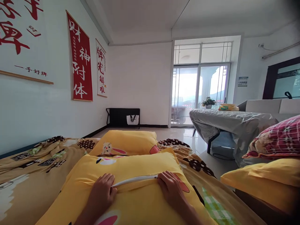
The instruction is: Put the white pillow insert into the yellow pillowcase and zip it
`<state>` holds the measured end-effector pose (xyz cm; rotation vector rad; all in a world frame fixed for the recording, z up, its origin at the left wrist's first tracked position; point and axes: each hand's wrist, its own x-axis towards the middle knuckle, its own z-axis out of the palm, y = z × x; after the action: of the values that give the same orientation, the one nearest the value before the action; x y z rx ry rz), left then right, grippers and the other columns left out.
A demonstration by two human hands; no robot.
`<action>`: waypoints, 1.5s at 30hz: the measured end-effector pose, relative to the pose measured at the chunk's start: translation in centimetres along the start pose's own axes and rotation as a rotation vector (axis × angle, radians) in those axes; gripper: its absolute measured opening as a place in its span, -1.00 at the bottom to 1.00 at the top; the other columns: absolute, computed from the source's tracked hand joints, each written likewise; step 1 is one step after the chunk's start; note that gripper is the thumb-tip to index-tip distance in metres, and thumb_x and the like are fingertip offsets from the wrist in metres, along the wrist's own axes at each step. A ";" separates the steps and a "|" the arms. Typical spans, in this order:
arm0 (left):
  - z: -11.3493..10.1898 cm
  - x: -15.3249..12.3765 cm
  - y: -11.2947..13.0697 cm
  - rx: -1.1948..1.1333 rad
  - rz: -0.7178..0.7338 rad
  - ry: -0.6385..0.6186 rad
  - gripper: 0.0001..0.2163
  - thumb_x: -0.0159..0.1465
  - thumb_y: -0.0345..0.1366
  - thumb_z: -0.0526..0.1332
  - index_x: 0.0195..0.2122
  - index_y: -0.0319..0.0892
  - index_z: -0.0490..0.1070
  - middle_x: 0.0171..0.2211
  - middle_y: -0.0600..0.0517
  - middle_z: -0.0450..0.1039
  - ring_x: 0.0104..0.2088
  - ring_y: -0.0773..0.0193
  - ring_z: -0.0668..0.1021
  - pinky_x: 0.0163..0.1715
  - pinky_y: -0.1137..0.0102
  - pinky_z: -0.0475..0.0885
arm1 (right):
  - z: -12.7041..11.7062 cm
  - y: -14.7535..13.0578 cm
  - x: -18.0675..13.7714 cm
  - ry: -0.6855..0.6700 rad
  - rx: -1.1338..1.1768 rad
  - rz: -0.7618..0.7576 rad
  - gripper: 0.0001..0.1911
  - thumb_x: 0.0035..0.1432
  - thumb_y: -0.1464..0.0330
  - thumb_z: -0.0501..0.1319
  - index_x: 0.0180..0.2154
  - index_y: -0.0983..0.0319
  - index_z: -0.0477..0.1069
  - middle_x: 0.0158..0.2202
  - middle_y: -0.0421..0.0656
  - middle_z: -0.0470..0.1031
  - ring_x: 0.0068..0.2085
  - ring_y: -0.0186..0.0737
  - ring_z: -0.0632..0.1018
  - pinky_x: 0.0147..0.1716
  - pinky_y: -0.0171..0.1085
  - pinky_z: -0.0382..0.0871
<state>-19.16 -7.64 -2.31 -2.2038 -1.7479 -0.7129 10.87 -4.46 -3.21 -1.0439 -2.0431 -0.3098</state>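
A yellow pillow (131, 168) with a cartoon rabbit print lies in front of me on a brown patterned bedspread (35, 168). A white zip (134, 179) runs across its cover between my hands. My left hand (102, 192) is closed on the cover at the zip's left end. My right hand (170, 187) pinches the zip's right end, fingers curled. A second yellow pillow (126, 142) lies just beyond the first.
At the right lie a yellow cushion (267, 181) and a red plaid pillow (276, 139). A table under a grey cover (234, 120) stands further back, with a potted plant (208, 102). Red and white banners (79, 59) hang on the left wall. Glass doors (199, 90) are behind.
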 end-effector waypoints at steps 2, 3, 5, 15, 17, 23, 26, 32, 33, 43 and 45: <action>-1.4 0.4 1.0 0.081 -0.074 -0.129 -0.78 0.14 -0.45 -0.07 -0.35 -0.22 0.36 -0.31 -0.10 0.40 -0.20 0.06 0.41 -0.18 0.16 0.26 | 0.5 0.2 -0.2 0.026 0.018 0.023 -0.76 0.28 0.38 0.01 -0.45 0.22 0.26 -0.47 -0.21 0.40 -0.40 -0.30 0.36 -0.38 -0.33 0.11; -2.0 0.6 1.7 0.133 -0.112 -0.175 -0.76 0.14 -0.47 -0.08 -0.34 -0.22 0.37 -0.28 -0.11 0.41 -0.17 0.03 0.41 -0.16 0.13 0.25 | 0.7 0.2 -0.3 0.039 0.024 0.026 -0.76 0.28 0.38 0.01 -0.46 0.22 0.25 -0.47 -0.21 0.40 -0.40 -0.30 0.36 -0.38 -0.33 0.11; -3.1 1.3 3.6 0.241 -0.147 -0.232 -0.72 0.15 -0.50 -0.09 -0.27 -0.23 0.39 -0.22 -0.13 0.41 -0.11 -0.02 0.41 -0.14 0.09 0.25 | 1.1 0.1 -0.4 0.061 0.039 0.029 -0.76 0.28 0.38 0.01 -0.46 0.23 0.25 -0.46 -0.21 0.40 -0.39 -0.30 0.35 -0.38 -0.33 0.10; -0.1 6.0 15.4 0.041 0.158 -0.198 -0.80 0.23 -0.40 -0.02 -0.20 -0.22 0.35 -0.20 -0.11 0.38 -0.15 0.07 0.41 -0.19 0.19 0.33 | 0.6 0.0 -0.4 0.104 0.094 0.019 -0.79 0.24 0.43 0.04 -0.46 0.22 0.27 -0.47 -0.20 0.37 -0.39 -0.27 0.30 -0.37 -0.30 0.08; 1.3 5.4 15.7 -0.027 0.124 -0.164 -0.81 0.24 -0.38 -0.03 -0.23 -0.21 0.34 -0.21 -0.10 0.38 -0.16 0.07 0.39 -0.18 0.18 0.31 | 0.6 -0.1 -0.4 0.148 0.067 0.028 -0.81 0.22 0.44 0.07 -0.46 0.22 0.30 -0.41 -0.18 0.37 -0.33 -0.24 0.31 -0.33 -0.28 0.11; 3.8 4.2 14.7 -0.139 0.091 -0.076 -0.80 0.31 -0.38 -0.08 -0.31 -0.19 0.33 -0.28 -0.04 0.38 -0.22 0.13 0.38 -0.20 0.21 0.27 | 0.6 -0.4 -0.5 0.145 0.047 0.084 -0.85 0.18 0.46 0.10 -0.44 0.20 0.32 -0.35 -0.18 0.39 -0.29 -0.23 0.33 -0.24 -0.25 0.13; 4.1 4.1 14.3 -0.144 0.151 -0.048 -0.79 0.31 -0.40 -0.07 -0.34 -0.18 0.34 -0.32 -0.02 0.38 -0.27 0.17 0.38 -0.25 0.27 0.26 | 0.5 -0.5 -0.6 0.127 0.022 0.100 -0.83 0.20 0.47 0.07 -0.45 0.20 0.31 -0.38 -0.19 0.40 -0.31 -0.23 0.33 -0.27 -0.25 0.10; 3.8 3.5 13.9 -0.229 0.256 -0.004 -0.77 0.31 -0.40 -0.04 -0.36 -0.16 0.39 -0.35 0.00 0.40 -0.28 0.20 0.39 -0.26 0.30 0.28 | -0.3 -0.9 -0.6 0.064 0.001 0.117 -0.80 0.22 0.45 0.04 -0.46 0.19 0.29 -0.43 -0.20 0.41 -0.35 -0.24 0.35 -0.28 -0.25 0.08; 3.7 3.5 13.9 -0.255 0.253 -0.010 -0.78 0.31 -0.37 -0.03 -0.37 -0.15 0.39 -0.35 -0.01 0.40 -0.27 0.20 0.40 -0.25 0.30 0.29 | -0.3 -0.9 -0.6 0.056 0.008 0.130 -0.79 0.23 0.44 0.04 -0.46 0.19 0.29 -0.45 -0.20 0.41 -0.36 -0.25 0.35 -0.29 -0.26 0.09; 4.1 4.3 14.0 -0.350 -0.076 -0.178 -0.67 0.33 -0.29 -0.01 0.08 -0.22 0.29 -0.08 -0.10 0.43 -0.09 0.12 0.47 -0.12 0.26 0.33 | -0.2 -0.5 -0.6 -0.001 0.118 0.211 -0.82 0.21 0.37 0.09 -0.46 0.21 0.31 -0.44 -0.21 0.43 -0.37 -0.28 0.38 -0.30 -0.30 0.13; 4.1 4.2 14.0 -0.322 -0.045 -0.193 -0.71 0.33 -0.30 -0.01 0.00 -0.19 0.36 -0.16 -0.07 0.44 -0.13 0.12 0.46 -0.13 0.25 0.32 | -0.2 -0.4 -0.7 -0.017 0.139 0.218 -0.82 0.20 0.37 0.09 -0.46 0.21 0.31 -0.44 -0.21 0.43 -0.37 -0.28 0.38 -0.32 -0.31 0.14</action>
<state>-4.11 -5.72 -2.10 -2.5250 -1.8917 -0.8713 10.89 -5.22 -3.52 -1.1725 -1.9147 -0.0457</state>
